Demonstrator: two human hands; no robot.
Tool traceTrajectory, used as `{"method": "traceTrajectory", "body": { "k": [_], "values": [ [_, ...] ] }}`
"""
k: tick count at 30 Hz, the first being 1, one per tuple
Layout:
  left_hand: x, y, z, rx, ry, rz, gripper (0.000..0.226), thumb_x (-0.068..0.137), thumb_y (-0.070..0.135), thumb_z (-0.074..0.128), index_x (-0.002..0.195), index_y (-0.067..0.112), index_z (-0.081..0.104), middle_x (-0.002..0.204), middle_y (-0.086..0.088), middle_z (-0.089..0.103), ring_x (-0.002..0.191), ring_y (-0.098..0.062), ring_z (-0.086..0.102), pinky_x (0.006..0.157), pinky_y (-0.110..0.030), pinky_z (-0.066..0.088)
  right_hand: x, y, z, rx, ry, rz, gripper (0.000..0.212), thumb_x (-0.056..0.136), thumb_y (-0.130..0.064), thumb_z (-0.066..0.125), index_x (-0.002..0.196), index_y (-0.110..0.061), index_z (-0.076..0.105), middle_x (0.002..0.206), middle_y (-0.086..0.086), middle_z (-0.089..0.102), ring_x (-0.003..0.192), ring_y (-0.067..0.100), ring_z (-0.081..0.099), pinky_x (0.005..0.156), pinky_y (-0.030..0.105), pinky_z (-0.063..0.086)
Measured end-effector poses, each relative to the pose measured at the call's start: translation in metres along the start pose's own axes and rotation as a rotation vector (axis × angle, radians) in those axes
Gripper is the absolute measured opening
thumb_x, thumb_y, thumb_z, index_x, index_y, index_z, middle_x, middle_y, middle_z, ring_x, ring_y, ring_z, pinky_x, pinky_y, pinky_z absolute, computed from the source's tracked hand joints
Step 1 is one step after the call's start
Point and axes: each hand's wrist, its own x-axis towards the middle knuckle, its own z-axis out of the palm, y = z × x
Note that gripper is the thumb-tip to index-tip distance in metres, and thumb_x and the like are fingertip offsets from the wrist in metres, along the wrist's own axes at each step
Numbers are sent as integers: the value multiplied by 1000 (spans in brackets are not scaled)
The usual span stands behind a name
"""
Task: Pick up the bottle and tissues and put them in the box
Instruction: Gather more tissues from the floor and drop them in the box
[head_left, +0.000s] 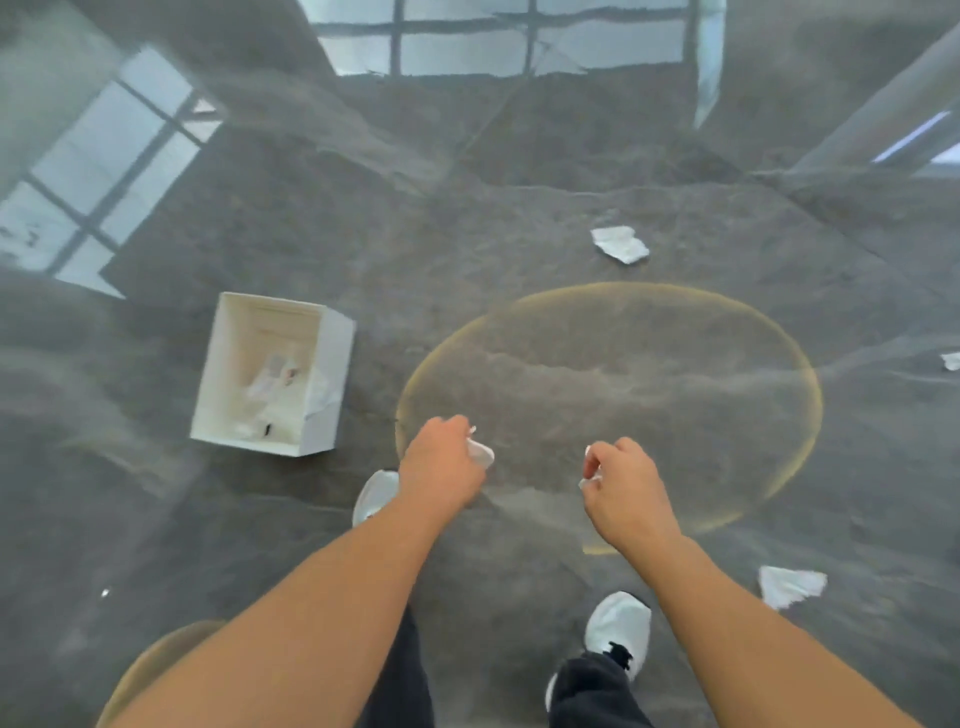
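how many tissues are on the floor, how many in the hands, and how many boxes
tissues on the floor: 3
tissues in a hand: 2, left hand holds one, right hand holds one
boxes: 1
total: 6

We note both forearms bare to the lower frame edge, no sleeves, watches or rings in view. The left hand and right hand wear no gloves. Dark, near-black trousers cover both legs. The left shoe is white; the right shoe is white with a black patch near the ankle opening.
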Motion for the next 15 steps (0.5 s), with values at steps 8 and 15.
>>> {"method": "traceTrajectory", "body": {
  "k": [8, 15],
  "values": [
    [107, -238, -71, -184, 34, -270, 20, 67, 20, 57, 85, 15, 63, 84, -9, 63, 81, -31, 57, 67, -29, 41, 97, -213, 160, 31, -84, -58, 8, 80, -10, 60, 87, -9, 63, 100, 15, 54, 92, 35, 57, 80, 36, 47],
    [187, -381, -103, -566, 122, -544, 15, 66, 9, 66, 78, 14, 59, 85, -14, 67, 77, -34, 69, 72, -44, 60, 170, -372, 276, 88, -200, -172, 20, 81, -2, 52, 96, -9, 63, 106, 16, 55, 86, 28, 51, 70, 27, 36]
  ]
}}
